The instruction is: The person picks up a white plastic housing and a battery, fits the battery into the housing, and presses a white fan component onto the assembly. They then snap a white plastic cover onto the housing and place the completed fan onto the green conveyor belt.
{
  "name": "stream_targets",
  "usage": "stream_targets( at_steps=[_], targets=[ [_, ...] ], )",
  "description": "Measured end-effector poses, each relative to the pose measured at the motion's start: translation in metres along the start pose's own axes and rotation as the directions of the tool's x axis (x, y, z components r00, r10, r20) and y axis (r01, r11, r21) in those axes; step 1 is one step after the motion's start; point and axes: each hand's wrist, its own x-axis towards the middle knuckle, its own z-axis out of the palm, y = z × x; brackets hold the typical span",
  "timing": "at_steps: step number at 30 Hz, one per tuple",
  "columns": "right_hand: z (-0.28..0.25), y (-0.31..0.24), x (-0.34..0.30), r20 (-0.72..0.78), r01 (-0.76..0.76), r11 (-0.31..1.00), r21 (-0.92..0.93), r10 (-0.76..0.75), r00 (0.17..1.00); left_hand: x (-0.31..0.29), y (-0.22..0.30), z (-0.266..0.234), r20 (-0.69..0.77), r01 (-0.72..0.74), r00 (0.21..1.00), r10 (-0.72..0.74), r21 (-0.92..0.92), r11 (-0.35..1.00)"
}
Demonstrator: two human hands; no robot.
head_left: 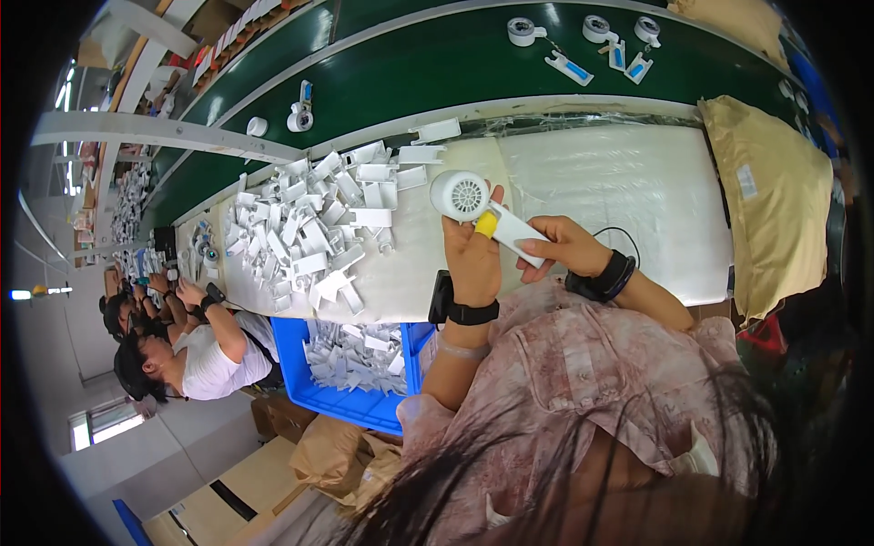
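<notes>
A white handheld fan [461, 197] with a round slotted grille is held over the table, its handle slanting down to the right. My left hand [472, 268] grips it just below the round head, the thumb in a yellow finger cover [487, 224] pressed on the neck. The lower end of the handle is pinched between the thumb and fingers of my right hand [572, 247]. Left of my hands, a heap of white plastic handle covers [314, 218] lies on the padded tabletop [619, 200].
Beyond the table runs a green conveyor belt [410, 68] carrying several white fans [523, 33] with hanging parts. A blue crate [350, 411] of white parts stands beside my left arm. A brown paper sack [769, 205] lies at the right end; co-workers [218, 364] sit at far left.
</notes>
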Motion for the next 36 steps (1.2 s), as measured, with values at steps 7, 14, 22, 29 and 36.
stream_targets(
  at_steps=[7,14,22,29,36],
  targets=[
    [-0.014,0.002,0.008,-0.008,-0.044,0.976,0.213,0.047,0.999,0.026,-0.002,-0.009,-0.002,0.011,1.000,-0.011,0.126,0.992],
    [-0.058,0.037,0.015,-0.187,-0.024,1.000,0.015,0.026,0.982,0.120,0.012,-0.050,-0.031,0.115,0.993,-0.113,0.107,0.988],
    [-0.118,-0.020,0.019,-0.311,0.074,0.982,-0.171,-0.125,0.942,0.342,0.019,-0.126,0.079,-0.170,0.954,0.289,0.937,0.305],
    [-0.217,-0.072,0.098,-0.265,-0.096,0.269,-0.958,-0.716,0.645,0.437,0.013,-0.104,-0.058,0.059,0.939,0.338,0.998,0.009],
    [-0.258,-0.076,0.167,-0.338,-0.494,0.033,-0.869,-0.770,0.542,0.367,-0.035,-0.054,0.506,-0.412,0.701,0.504,0.863,-0.294]
  ],
)
